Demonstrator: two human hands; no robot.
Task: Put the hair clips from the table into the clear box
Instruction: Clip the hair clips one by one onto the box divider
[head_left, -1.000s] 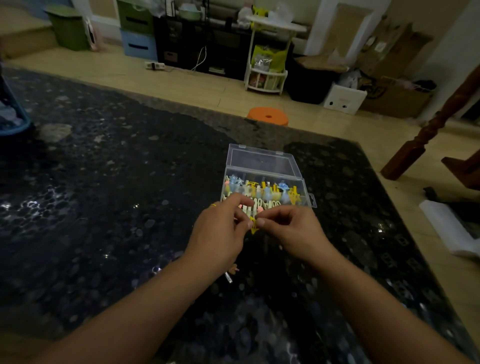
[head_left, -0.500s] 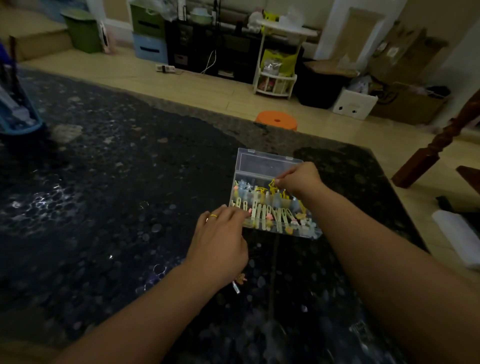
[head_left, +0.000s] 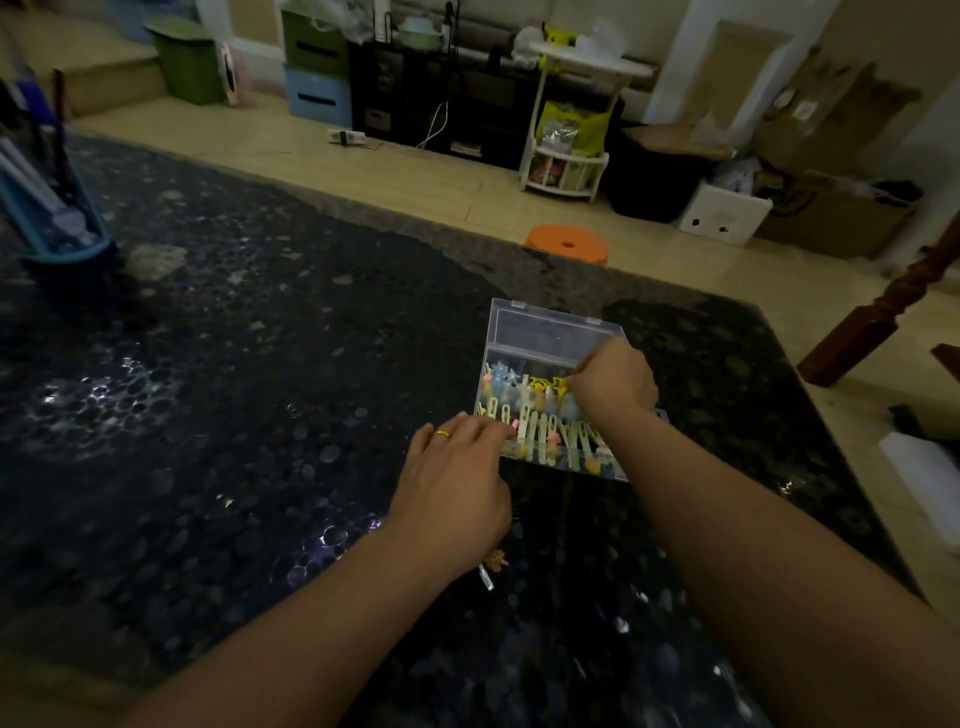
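right hand (head_left: 613, 384): over the far right part of the clear box (head_left: 545, 332), fingers curled down into the row of yellow clips (head_left: 545, 383). Looks like a narrow pinch at the fingertips, but the knuckles hide the tips, so can't tell if a clip is in the grip or already let go.

left hand (head_left: 457, 478): at the box's near left corner, fingers loosely bent, fingertips touching or just at the front wall. Holding nothing I can see; reads as steadying the box.

box: open, lid tipped back on the far side, sitting on the dark table (head_left: 208, 415). Already well filled: clips lined up in rows, long axes running roughly near-to-far.

loose clip (head_left: 491, 566): one still on the table, small, with an orange-ish charm. Lies just beside the left wrist on its inner side, nearer the person than the box. Long axis roughly diagonal, charm end towards the box; dim, so not certain.

key relation: the loose clip is behind both grips, near side of the box. Left hand is clearly nearer; right would have to come all the way back across the box.

judgement: near the end of the task. Next pickup means pulling back towards the body, not reaching out.

risk: small clip, dark speckled table, low light, easy to fumble.
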